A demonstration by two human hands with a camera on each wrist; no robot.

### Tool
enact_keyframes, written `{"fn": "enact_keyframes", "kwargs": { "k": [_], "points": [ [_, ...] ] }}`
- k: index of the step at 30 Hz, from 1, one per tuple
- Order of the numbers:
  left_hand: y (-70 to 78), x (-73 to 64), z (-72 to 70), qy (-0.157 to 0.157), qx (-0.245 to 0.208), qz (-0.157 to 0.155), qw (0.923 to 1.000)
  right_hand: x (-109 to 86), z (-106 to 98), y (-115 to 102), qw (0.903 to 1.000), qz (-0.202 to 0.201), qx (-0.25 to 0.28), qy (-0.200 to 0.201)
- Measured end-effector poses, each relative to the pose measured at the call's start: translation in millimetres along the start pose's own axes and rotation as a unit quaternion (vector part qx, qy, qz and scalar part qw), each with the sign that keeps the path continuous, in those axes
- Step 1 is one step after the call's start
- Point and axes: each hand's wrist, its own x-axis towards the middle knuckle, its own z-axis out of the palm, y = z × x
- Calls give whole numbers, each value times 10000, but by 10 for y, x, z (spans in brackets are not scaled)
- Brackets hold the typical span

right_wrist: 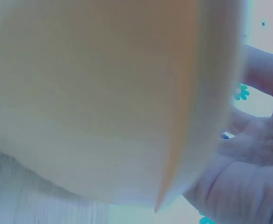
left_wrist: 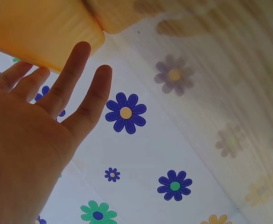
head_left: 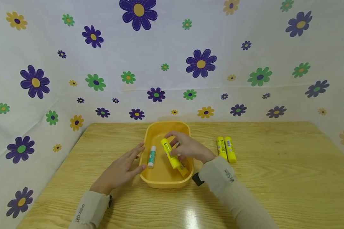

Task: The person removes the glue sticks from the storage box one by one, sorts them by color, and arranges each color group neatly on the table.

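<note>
My right hand point(head_left: 186, 146) grips a yellow glue stick point(head_left: 170, 153), tilted above a yellow plastic basin point(head_left: 167, 184). Within the basin, a teal-and-white glue stick point(head_left: 151, 157) lies near the left wall. Below the right hand lies another yellow stick point(head_left: 182, 170), partly hidden by the hand and the held one. At the basin's left side, my left hand point(head_left: 118, 171) has its fingers spread, fingertips right at the rim. In the left wrist view those fingers point(left_wrist: 82, 105) look fairly straight beside the basin's wall point(left_wrist: 43, 28). The basin's blurred side point(right_wrist: 94, 102) fills most of the right wrist view.
Two yellow glue sticks point(head_left: 230, 149) lie side by side on the wooden table point(head_left: 275, 178), right of the basin. A white flower-print sheet point(head_left: 172, 41) hangs behind the table and along its sides.
</note>
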Motion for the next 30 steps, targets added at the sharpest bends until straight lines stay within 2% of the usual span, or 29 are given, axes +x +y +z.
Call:
{"fn": "enact_keyframes", "kwargs": {
  "k": [18,30],
  "points": [
    [0,3,-10,88,39,90,9999,-90,-242,13,9999,-33,101,118],
    [-14,1,8,72,32,77,9999,-167,-399,59,9992,-12,164,373]
  ]
}}
